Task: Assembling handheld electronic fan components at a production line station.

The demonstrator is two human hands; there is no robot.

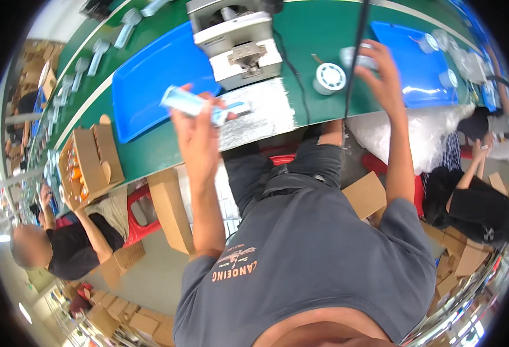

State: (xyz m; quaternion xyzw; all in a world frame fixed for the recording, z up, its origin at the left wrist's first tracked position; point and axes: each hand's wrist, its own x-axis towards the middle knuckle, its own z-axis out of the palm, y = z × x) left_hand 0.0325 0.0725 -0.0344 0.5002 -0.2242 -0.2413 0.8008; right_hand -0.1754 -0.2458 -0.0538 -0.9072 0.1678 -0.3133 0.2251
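My left hand (199, 130) is closed round a light-blue, handle-shaped plastic part (184, 100), held above the table edge. A second narrow blue-and-grey piece (238, 109) shows past its fingers, and I cannot tell whether that hand holds it too. My right hand (384, 75) grips a round, grey-white part (358, 58), smeared by motion and partly behind a dark hanging cable (355, 63). Beside it on the green table stands a white round motor-like part (330, 78) with a spoked top and a short wire.
A grey-white bench machine (243, 49) stands ahead, with a silvery sheet (266, 110) before it. Blue trays lie left (156, 75) and right (422, 69), the right one holding round parts. An open carton (89, 165) sits at left. Co-workers sit on both sides.
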